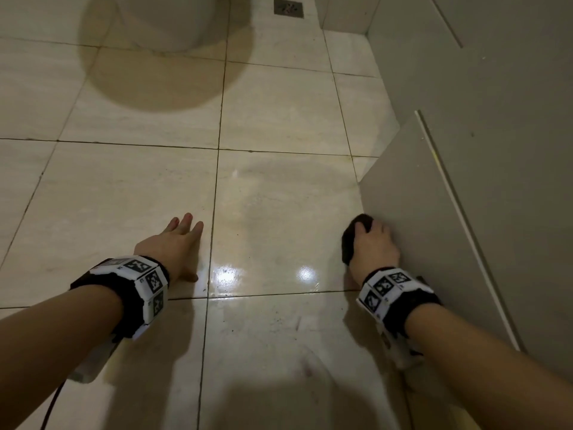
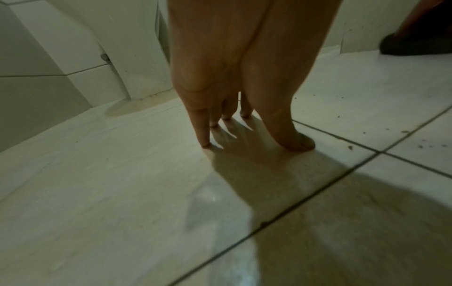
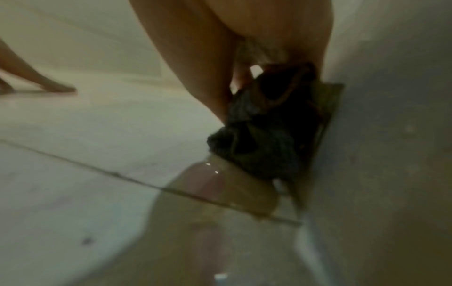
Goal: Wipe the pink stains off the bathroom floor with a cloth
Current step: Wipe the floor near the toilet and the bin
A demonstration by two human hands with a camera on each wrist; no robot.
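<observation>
My right hand (image 1: pixel 375 246) grips a dark crumpled cloth (image 1: pixel 348 243) and presses it onto the pale tiled floor (image 1: pixel 279 119), right against the foot of the grey panel. In the right wrist view the cloth (image 3: pixel 264 125) bunches under my right hand (image 3: pixel 220 48), and a wet pinkish smear (image 3: pixel 208 180) lies just in front of it. Faint pinkish marks (image 1: pixel 305 367) show on the nearer tile. My left hand (image 1: pixel 173 243) rests flat on the floor to the left, fingers straight. Its fingertips (image 2: pixel 205 144) touch the tile, holding nothing.
A grey panel (image 1: pixel 434 212) stands along the right side, close to my right hand. A toilet base (image 1: pixel 167 20) and a floor drain (image 1: pixel 288 7) are at the far end. Dark specks of dirt (image 2: pixel 415 135) dot the tiles. A cable (image 1: pixel 52 405) trails from my left wrist.
</observation>
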